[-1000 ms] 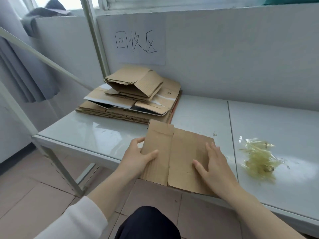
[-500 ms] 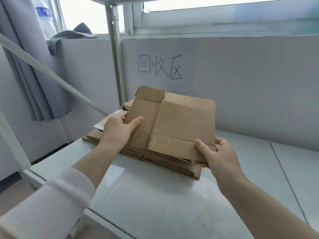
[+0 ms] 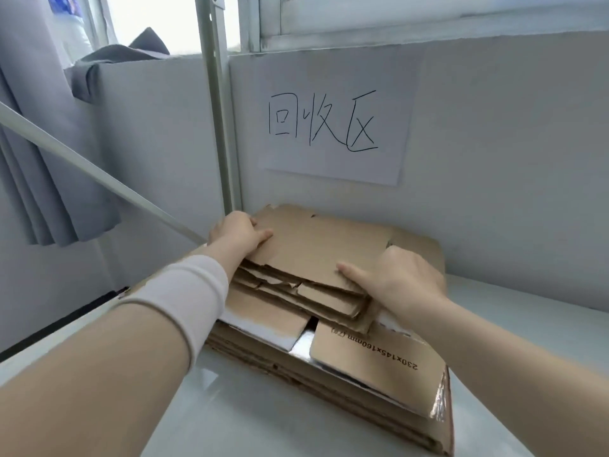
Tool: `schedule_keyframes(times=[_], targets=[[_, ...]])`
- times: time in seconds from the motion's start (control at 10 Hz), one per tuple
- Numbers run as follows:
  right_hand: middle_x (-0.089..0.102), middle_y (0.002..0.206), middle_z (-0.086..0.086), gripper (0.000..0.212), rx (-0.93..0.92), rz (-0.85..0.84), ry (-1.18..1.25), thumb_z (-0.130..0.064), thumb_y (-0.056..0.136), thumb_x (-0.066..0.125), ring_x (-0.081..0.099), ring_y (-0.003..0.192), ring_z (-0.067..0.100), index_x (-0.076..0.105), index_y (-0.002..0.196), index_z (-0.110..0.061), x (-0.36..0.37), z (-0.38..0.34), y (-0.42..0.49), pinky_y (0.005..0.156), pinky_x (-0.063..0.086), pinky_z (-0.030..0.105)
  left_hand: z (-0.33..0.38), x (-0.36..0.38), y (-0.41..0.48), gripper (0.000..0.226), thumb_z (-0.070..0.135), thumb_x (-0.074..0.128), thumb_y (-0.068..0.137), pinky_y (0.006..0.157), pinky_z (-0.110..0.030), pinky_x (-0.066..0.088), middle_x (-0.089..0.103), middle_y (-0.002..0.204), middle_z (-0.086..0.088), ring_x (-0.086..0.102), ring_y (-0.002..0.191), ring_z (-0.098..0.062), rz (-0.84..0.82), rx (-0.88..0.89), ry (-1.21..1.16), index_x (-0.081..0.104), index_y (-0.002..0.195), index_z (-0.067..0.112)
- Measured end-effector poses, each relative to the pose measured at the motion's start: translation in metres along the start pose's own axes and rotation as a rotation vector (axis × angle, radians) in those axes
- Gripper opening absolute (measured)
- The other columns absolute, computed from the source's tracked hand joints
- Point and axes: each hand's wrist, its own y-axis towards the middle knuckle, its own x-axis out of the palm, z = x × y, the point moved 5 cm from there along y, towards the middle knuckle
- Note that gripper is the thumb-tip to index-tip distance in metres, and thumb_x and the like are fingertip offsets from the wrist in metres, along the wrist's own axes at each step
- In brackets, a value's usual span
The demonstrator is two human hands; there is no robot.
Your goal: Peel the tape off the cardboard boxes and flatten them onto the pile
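Your pile (image 3: 346, 351) is matt, rough brown cardboard on a smooth, glossy white desk (image 3: 230, 417); behind the pile, a matt paper sign (image 3: 333, 127).

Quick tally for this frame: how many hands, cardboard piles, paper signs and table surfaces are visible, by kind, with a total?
Hands: 2, left hand and right hand, both pressing the top flattened box
Cardboard pile: 1
Paper sign: 1
Table: 1
Total: 5
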Motion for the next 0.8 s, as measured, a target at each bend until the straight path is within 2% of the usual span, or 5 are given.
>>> schedule_keyframes(times=[0.1, 0.2, 0.3, 0.5, 0.8], targets=[[0.064, 0.082, 0.003, 0.066, -0.047, 0.007, -0.217, -0.077, 0.077, 0.035, 0.060, 0.082, 0.025, 0.052, 0.081, -0.013, 0.011, -0.003, 0.000, 0.057, 0.034, 0.026, -0.013, 0.018, 0.001, 0.054, 0.055, 0.054, 0.085, 0.104, -0.037, 0.031, 0.051, 0.134, -0.009, 0.041, 0.126, -0.031, -0.005, -0.034, 0.130, 0.053, 0.128, 0.022], [0.058, 0.113, 0.011, 0.081, -0.062, 0.058, -0.251, -0.078, 0.076, 0.034, 0.056, 0.105, 0.028, 0.045, 0.115, -0.008, 0.019, 0.003, 0.001, 0.070, 0.035, 0.031, -0.015, 0.025, -0.005, 0.052, 0.053, 0.047, 0.089, 0.104, -0.039, 0.028, 0.042, 0.136, -0.015, 0.032, 0.127, -0.034, -0.001, -0.079, 0.140, 0.045, 0.132, 0.023], [0.041, 0.123, 0.014, 0.079, -0.103, 0.119, -0.214, -0.073, 0.079, 0.035, 0.041, 0.113, 0.030, 0.034, 0.126, -0.010, 0.021, 0.002, 0.000, 0.089, 0.036, 0.033, -0.005, 0.022, -0.015, 0.047, 0.047, 0.043, 0.093, 0.104, -0.037, 0.027, 0.038, 0.135, -0.016, 0.031, 0.126, -0.033, 0.048, -0.030, 0.208, 0.045, 0.132, 0.020], [0.041, 0.131, 0.013, 0.052, -0.209, 0.010, -0.262, -0.050, 0.095, 0.027, 0.036, 0.120, 0.032, 0.041, 0.126, -0.010, 0.020, -0.012, -0.004, 0.097, 0.033, 0.037, 0.023, 0.007, -0.035, 0.037, 0.030, 0.037, 0.098, 0.098, -0.037, 0.035, 0.048, 0.134, -0.011, 0.041, 0.123, -0.030, 0.025, 0.274, 0.342, 0.048, 0.130, 0.014], [0.044, 0.132, 0.012, 0.052, -0.225, 0.115, -0.172, -0.045, 0.096, 0.027, 0.037, 0.123, 0.032, 0.044, 0.128, -0.008, -0.046, -0.038, -0.047, 0.098, 0.033, 0.041, 0.047, -0.065, -0.107, 0.040, 0.033, 0.033, 0.099, 0.096, -0.040, 0.036, 0.050, 0.132, -0.011, 0.048, 0.118, -0.030, 0.070, 0.331, 0.304, 0.041, 0.131, 0.010]])
